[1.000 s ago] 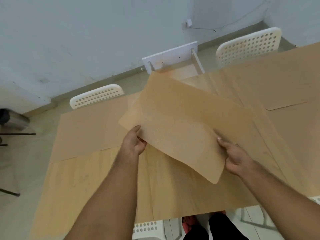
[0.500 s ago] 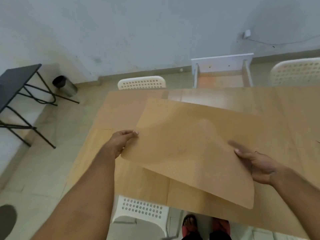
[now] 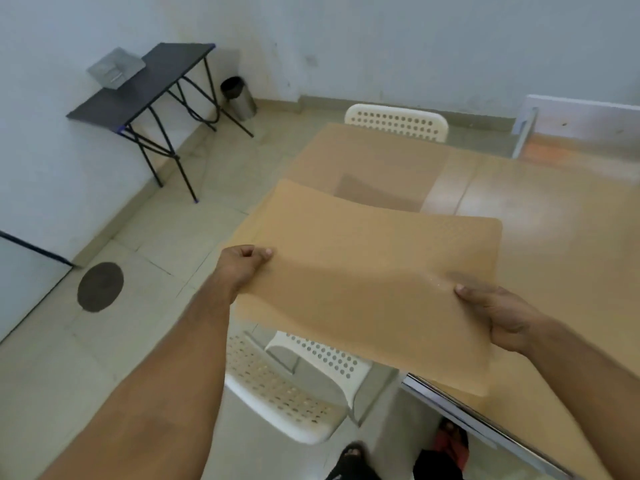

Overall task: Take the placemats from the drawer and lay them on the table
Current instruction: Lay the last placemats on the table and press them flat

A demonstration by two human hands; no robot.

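Writing or brand marks cannot be made out on anything. Left hand pinches the near left edge of a tan placemat, thumb on top and fingers curled under; right hand grips its near right edge the same way. Held in the air, the sheet sags over the near left corner of the wooden table. Beyond it, a second placemat lies flat on the table's far left corner

Tan dotted placemat, white perforated chair, black side table.
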